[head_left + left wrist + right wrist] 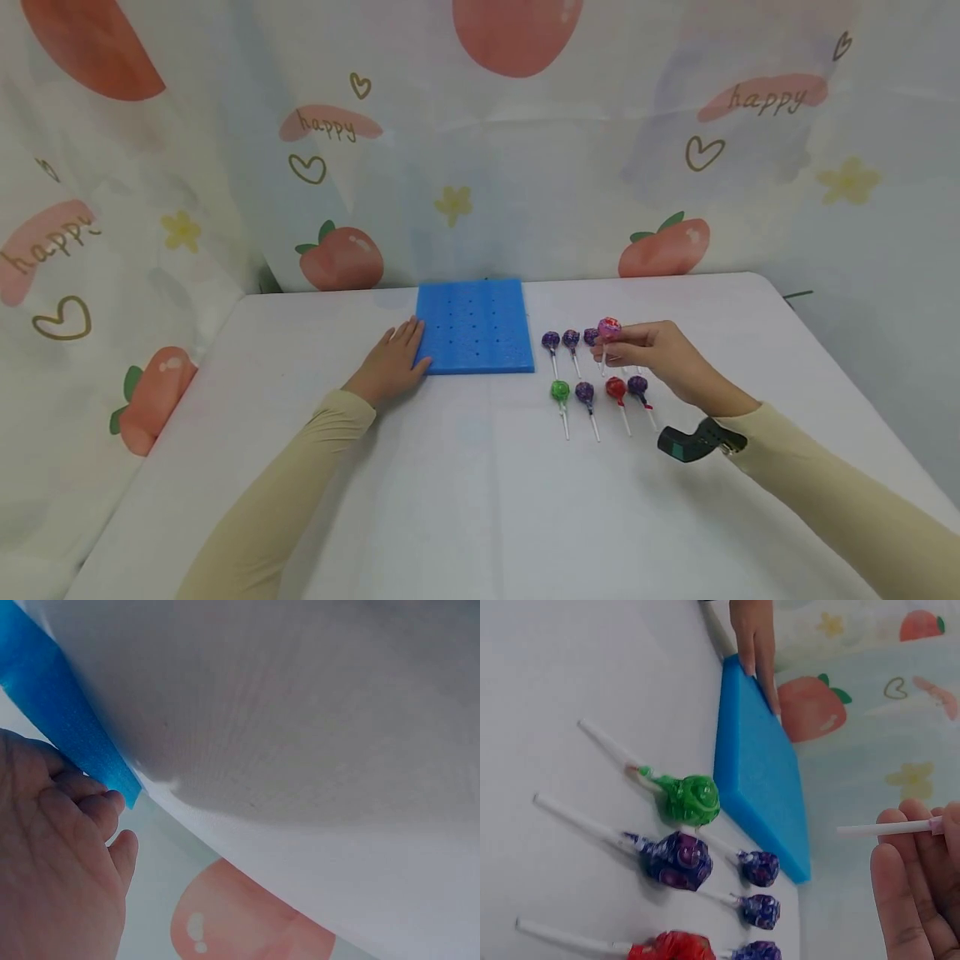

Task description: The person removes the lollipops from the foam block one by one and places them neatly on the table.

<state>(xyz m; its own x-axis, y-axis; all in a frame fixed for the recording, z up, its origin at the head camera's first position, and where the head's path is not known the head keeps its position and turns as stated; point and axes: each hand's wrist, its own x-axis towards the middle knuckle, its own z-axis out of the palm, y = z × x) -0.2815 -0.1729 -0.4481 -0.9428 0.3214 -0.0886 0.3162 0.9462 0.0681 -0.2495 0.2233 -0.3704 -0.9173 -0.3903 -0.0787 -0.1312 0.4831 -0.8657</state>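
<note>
A pink-wrapped lollipop (pixel 610 328) is pinched in my right hand (pixel 671 358), held up over the back row of lollipops. In the right wrist view its white stick (pixel 877 829) points away from the fingers, and its head is hidden. My left hand (pixel 392 360) rests against the left edge of a blue foam board (pixel 517 354) dotted with small holes. Its fingers lie along that edge, with the thumb at the front corner. The left wrist view shows the board's side (pixel 90 742) beside the fingertips.
Right of the board lie two rows of lollipops. In front are a green one (pixel 560 391), a red one (pixel 616 387) and purple ones (pixel 585 393). Purple lollipops (pixel 551 340) make up the visible back row, partly hidden by my right hand. A printed curtain (pixel 525 167) hangs behind the white table (pixel 420 500).
</note>
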